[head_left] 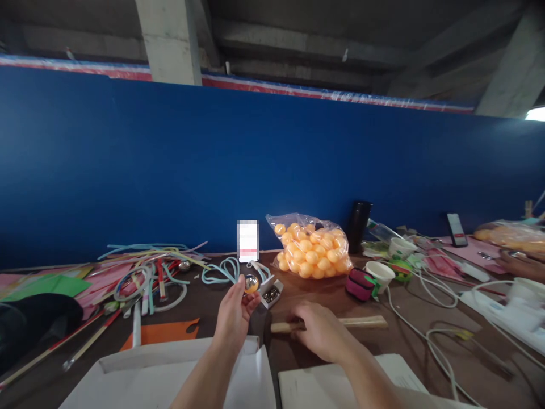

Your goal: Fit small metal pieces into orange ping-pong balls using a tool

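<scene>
My left hand [235, 309] is raised over the table, its fingers closed around a small orange ball [252, 287] with a shiny, silvery-looking part on its face. Just right of that hand is a small white box [277, 287] with many tiny metal pieces inside. My right hand [317, 329] is low on the table, fingers curled over a pale wooden stick [364, 322] that lies crosswise. Its fingertips are partly hidden behind the hand. Behind both hands lies a clear plastic bag of orange balls [313, 253].
A phone [247, 241] stands against the blue partition [264, 153]. Tubes and coloured paper [149, 278] heap up at left. White boxes [179, 369] lie in front. At right are a purple pouch [360, 284], a paper cup [380, 274], a black bottle [360, 226] and cables [443, 358].
</scene>
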`<act>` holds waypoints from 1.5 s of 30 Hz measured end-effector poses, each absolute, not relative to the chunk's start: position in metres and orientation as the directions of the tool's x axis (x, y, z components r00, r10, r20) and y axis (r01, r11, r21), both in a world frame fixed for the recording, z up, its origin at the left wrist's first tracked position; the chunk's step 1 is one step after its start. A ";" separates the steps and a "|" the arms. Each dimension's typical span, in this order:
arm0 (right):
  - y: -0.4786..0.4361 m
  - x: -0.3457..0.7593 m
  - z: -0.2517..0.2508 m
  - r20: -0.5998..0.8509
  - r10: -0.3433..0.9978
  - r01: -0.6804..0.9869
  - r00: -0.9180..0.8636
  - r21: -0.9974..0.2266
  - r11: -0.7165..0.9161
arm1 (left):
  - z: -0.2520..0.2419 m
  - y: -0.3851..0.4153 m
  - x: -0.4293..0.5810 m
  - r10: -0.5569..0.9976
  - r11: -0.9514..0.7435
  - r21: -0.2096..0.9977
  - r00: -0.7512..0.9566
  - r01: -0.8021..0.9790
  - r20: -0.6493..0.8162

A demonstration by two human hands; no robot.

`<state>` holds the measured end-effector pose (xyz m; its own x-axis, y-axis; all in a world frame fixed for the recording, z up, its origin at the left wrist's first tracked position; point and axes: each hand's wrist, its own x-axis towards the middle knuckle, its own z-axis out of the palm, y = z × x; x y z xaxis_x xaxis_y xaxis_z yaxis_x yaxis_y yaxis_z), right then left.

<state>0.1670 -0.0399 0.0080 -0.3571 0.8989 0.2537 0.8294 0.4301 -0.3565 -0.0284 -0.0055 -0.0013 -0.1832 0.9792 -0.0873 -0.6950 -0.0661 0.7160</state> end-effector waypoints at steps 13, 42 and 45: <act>-0.038 0.168 0.008 0.118 0.933 0.833 -0.341 -0.422 0.358 | 0.001 -0.007 -0.027 0.982 -0.045 0.712 -0.160 -0.701 -0.096; 0.047 0.116 0.063 0.291 0.854 0.867 -0.432 -0.127 0.482 | 0.000 -0.009 -0.022 0.985 -0.068 0.748 -0.164 -0.660 -0.055; 0.078 0.107 0.058 0.273 0.843 0.861 -0.464 -0.086 0.502 | -0.004 -0.008 -0.021 0.980 -0.113 0.774 -0.199 -0.623 -0.017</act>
